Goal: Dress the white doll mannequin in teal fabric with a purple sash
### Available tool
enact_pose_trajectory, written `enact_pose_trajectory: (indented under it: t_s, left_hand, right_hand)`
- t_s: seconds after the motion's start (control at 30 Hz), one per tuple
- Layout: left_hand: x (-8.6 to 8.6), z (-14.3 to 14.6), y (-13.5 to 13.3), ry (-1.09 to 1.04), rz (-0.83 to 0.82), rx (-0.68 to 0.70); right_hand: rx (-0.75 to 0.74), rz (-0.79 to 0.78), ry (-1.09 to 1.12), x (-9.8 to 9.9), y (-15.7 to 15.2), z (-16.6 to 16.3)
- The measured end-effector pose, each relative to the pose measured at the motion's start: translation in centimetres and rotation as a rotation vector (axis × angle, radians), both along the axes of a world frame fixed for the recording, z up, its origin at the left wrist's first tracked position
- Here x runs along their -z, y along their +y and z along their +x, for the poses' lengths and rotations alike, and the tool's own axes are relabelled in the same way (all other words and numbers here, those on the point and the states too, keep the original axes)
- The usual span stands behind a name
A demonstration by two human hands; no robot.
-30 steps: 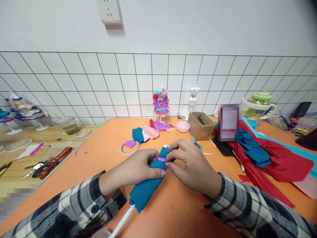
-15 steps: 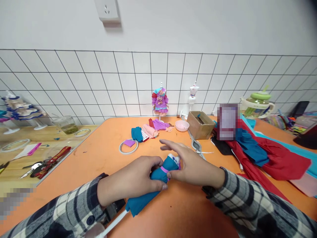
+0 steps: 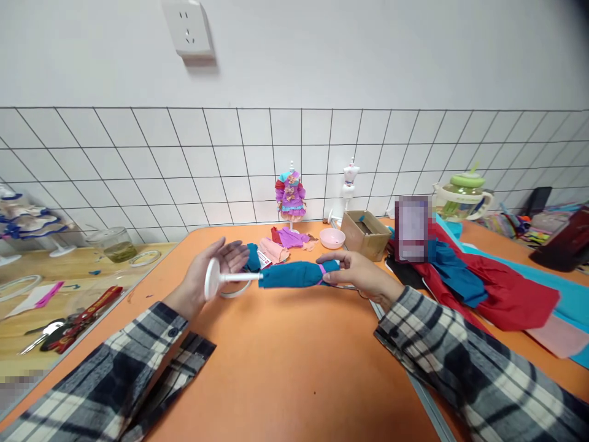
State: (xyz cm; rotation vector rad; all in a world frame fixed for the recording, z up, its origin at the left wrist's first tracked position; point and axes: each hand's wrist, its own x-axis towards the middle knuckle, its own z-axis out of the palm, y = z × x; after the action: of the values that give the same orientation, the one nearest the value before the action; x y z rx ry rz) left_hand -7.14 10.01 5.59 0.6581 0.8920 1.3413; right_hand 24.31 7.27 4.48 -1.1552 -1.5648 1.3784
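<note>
A miniature dress form [image 3: 239, 277] lies sideways in the air above the orange table. Teal cloth [image 3: 288, 275] wraps its body, with a purple band [image 3: 321, 272] near the top end. My right hand [image 3: 352, 270] grips that top end between thumb and fingers. On the other side, my left hand [image 3: 214, 264] is open, palm up, fingers stretched out behind the white round base [image 3: 211, 279]. Whether the palm touches the base I cannot tell.
Behind the hands are fabric scraps [image 3: 292, 238], a pink bowl [image 3: 332, 238], a cardboard box [image 3: 365, 235], a dressed mannequin [image 3: 291, 195] and a bare one [image 3: 350, 181]. Red cloth [image 3: 515, 291] lies right. Keys [image 3: 50, 331] and a glass cup [image 3: 117, 244] are left.
The dress form has been raised and turned level, base to the left. My left hand has let go of the teal cloth and opened by the base; my right hand has closed on the top end.
</note>
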Motion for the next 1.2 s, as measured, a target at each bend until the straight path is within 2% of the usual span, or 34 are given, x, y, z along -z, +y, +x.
enact_pose_trajectory:
  t_s: [0.03, 0.1, 0.2, 0.27, 0.33, 0.37, 0.43, 0.5, 0.63, 0.8, 0.97, 1.07, 1.2]
  left_hand:
    - [0.5, -0.3, 0.3, -0.039, 0.044, -0.114]
    - [1.7, 0.2, 0.1, -0.034, 0.071, -0.140]
    - [3.3, 3.0, -1.9, 0.009, 0.099, -0.090]
    - [4.0, 5.4, -3.7, 0.068, 0.136, -0.003]
    - [4.4, 7.6, -5.2, 0.247, 0.307, 0.153]
    - [4.5, 8.5, -5.8, 0.302, 0.370, 0.180]
    - [4.6, 9.7, -6.6, 0.346, 0.424, 0.145]
    - [4.7, 10.3, -7.0, 0.348, 0.425, 0.121]
    - [4.9, 10.3, -7.0, 0.303, 0.398, 0.166]
    - [5.1, 9.6, -6.7, 0.356, 0.389, 0.163]
    - [5.3, 9.0, -6.6, 0.262, 0.314, 0.202]
    - [5.4, 9.0, -6.6, 0.188, 0.300, 0.244]
    - [5.5, 9.0, -6.7, 0.196, 0.302, 0.291]
  right_hand:
    - [0.025, -0.072, 0.111, 0.4, 0.4, -0.1]
    - [0.070, -0.161, 0.298, 1.3, 0.6, -0.6]
    - [0.123, -0.232, 0.474, 2.2, -0.2, -2.2]
    - [0.137, -0.287, 0.546, 2.5, -1.3, -3.4]
    - [0.127, -0.340, 0.595, 2.6, -2.4, -4.6]
    - [0.120, -0.357, 0.616, 2.6, -3.0, -5.1]
    - [0.117, -0.387, 0.650, 2.6, -3.8, -5.8]
    - [0.134, -0.418, 0.671, 2.8, -4.4, -6.3]
    - [0.154, -0.426, 0.702, 3.3, -4.7, -6.7]
    - [0.064, -0.433, 0.773, 3.6, -4.9, -6.7]
    - [-0.053, -0.342, 0.689, 3.4, -4.8, -6.1]
    - [-0.013, -0.231, 0.549, 3.2, -4.5, -5.4]
    - [0.015, -0.136, 0.357, 2.6, -4.1, -4.8]
